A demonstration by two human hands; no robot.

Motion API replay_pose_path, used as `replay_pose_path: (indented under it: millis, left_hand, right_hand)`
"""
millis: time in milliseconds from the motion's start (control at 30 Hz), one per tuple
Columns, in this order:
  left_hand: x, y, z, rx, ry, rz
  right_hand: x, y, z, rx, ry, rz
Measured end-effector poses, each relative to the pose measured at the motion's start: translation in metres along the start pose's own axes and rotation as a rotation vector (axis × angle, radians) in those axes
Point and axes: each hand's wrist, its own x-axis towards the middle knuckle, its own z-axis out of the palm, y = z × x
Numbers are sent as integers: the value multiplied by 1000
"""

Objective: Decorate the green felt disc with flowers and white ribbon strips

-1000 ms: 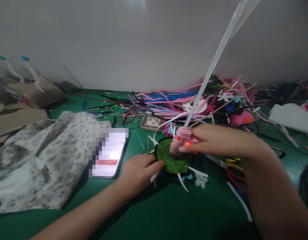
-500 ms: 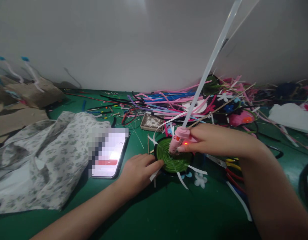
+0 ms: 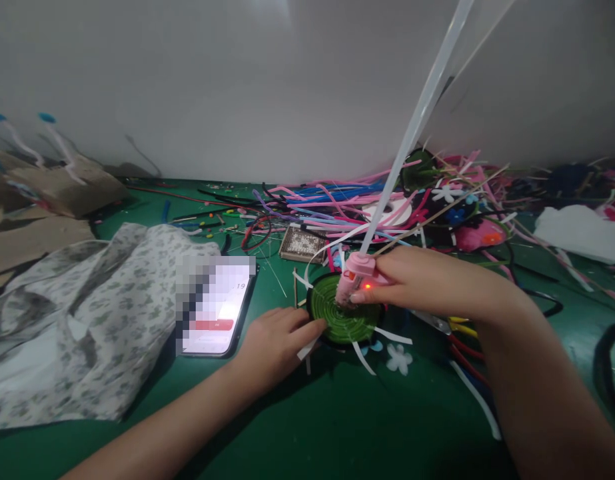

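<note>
A pink hot glue gun (image 3: 346, 283) with a lit red light is gripped in my right hand (image 3: 404, 277), closed around its handle. A long translucent glue stick (image 3: 412, 133) rises from its back end. The gun points down, its nozzle at or just above the middle of a round, coiled green disc (image 3: 327, 323) with a black rim; the exact contact is hidden. My left hand (image 3: 280, 337) rests at the disc's left edge, its fingers closed on the rim. White strips (image 3: 364, 359) stick out around the disc. A pale flower shape (image 3: 399, 359) lies just below it.
Left of my hands lie a phone (image 3: 220, 307) and a floral cloth (image 3: 102, 320). Behind the disc are a small box of white beads (image 3: 303, 245) and a heap of pipe cleaners (image 3: 332, 197). Pliers with red and yellow handles (image 3: 464, 340) sit under my right forearm.
The glue gun and its stick have shifted very slightly left over the disc. Both hands keep their hold, and the view has moved a touch.
</note>
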Motion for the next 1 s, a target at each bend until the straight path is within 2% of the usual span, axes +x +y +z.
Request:
replay_pose_path:
  millis: [200,400,1000]
  left_hand:
    - [-1,0,2,-20,13,-3]
    - [-2,-1,3,-34,11,-4]
    - [-3,0,4,-38,11,-2]
  right_hand:
    - [-2,-4,0,-1,24,-47]
    - [-4,-6,1,-5,31,-10]
    - [-3,-4,2,-13,41,-40]
